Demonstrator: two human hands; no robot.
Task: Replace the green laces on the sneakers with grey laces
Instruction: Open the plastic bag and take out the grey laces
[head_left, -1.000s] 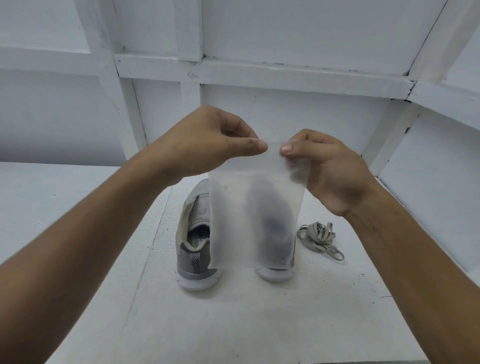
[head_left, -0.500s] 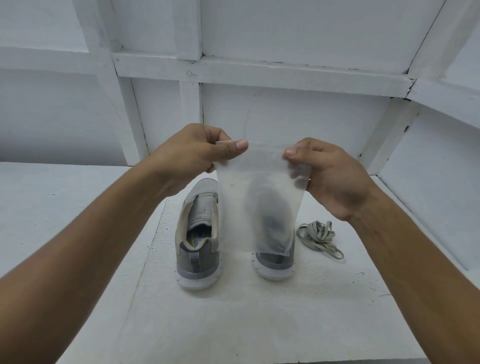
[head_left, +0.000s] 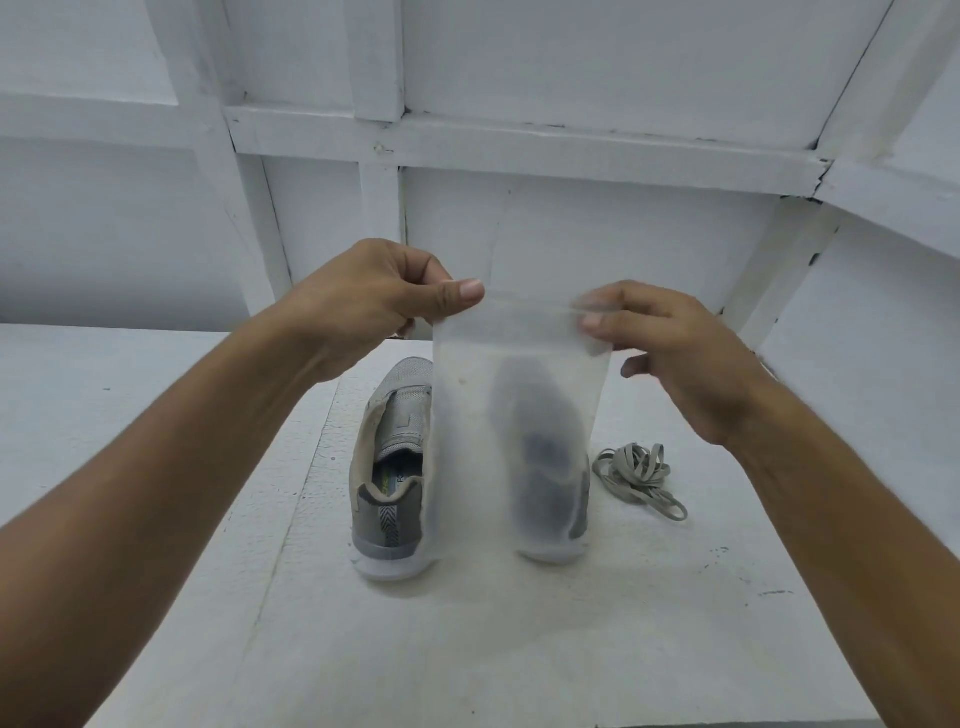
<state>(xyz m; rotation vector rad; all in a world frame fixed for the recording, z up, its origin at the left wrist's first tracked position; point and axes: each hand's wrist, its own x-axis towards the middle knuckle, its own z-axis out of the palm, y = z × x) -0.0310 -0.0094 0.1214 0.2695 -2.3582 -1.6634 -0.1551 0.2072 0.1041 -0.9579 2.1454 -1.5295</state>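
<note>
A person's left hand (head_left: 363, 306) and right hand (head_left: 685, 358) each pinch a top corner of a thin, frosted plastic bag (head_left: 514, 415) between thumb and forefinger; the right hand is motion-blurred. Below the right hand lies a loose coil of grey laces (head_left: 636, 475), which look light, limp and tangle-prone, probably best lifted by one tip. Two grey sneakers (head_left: 387, 514) stand below and between the hands; the bag veils the right one, and no green laces can be made out

Arms outstretched, left hand (head_left: 374, 301) pinching bag (head_left: 467, 441) corner, right hand (head_left: 680, 358) pinching other corner
</note>
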